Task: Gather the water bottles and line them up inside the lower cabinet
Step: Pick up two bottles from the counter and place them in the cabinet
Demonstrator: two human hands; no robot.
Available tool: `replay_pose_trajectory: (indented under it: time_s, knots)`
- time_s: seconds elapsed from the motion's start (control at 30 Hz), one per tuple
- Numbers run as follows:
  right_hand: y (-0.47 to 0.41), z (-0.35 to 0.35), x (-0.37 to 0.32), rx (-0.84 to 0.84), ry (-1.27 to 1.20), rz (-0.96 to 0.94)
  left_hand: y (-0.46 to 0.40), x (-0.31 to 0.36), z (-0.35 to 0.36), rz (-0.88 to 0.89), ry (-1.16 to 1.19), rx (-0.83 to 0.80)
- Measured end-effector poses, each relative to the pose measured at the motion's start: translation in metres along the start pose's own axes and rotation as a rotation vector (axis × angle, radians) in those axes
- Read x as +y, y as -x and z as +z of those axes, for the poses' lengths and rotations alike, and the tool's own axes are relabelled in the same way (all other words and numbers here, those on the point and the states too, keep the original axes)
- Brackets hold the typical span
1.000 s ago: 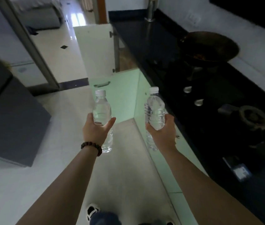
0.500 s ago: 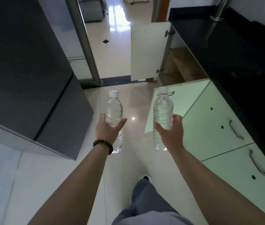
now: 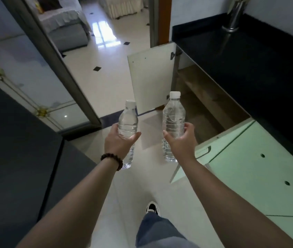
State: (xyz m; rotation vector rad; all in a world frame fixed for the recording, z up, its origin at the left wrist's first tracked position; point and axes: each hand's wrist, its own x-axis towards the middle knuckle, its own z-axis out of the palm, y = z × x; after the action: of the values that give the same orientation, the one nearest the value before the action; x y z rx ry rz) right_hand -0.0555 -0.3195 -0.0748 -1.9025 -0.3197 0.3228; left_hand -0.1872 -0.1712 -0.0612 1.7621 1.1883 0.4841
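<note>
I hold two clear water bottles with white caps upright in front of me. My left hand (image 3: 118,142), with a dark bead bracelet at the wrist, grips the left bottle (image 3: 128,120) around its middle. My right hand (image 3: 179,140) grips the right bottle (image 3: 173,117) the same way. Ahead and to the right the lower cabinet (image 3: 206,97) stands open under the black counter, showing a bare wooden shelf. Its far door (image 3: 151,79) is swung out toward the floor, and a near pale green door (image 3: 219,142) also hangs open.
A black countertop (image 3: 249,56) runs along the right, with shut pale green cabinet fronts (image 3: 260,172) below it. A dark grey appliance (image 3: 16,158) fills the left. A sliding door frame (image 3: 56,63) leads to a tiled room with sofas. My leg and shoe (image 3: 152,208) are on the floor below.
I have walked forward along the counter with both bottles. The open cabinet and its doors are now much closer, and the stove and wok have left the view.
</note>
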Motion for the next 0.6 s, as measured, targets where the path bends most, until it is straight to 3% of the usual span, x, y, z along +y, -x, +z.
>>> replay_pose_trajectory:
  time_s: [0.17, 0.6]
  knots:
    - [-0.062, 0.014, -0.008, 0.085, 0.016, 0.086, -0.081, 0.041, 0.033, 0.028, 0.022, -0.134]
    - [-0.178, 0.016, 0.004, 0.606, 0.097, 0.372, -0.241, 0.117, 0.157, 0.218, -0.077, -0.638]
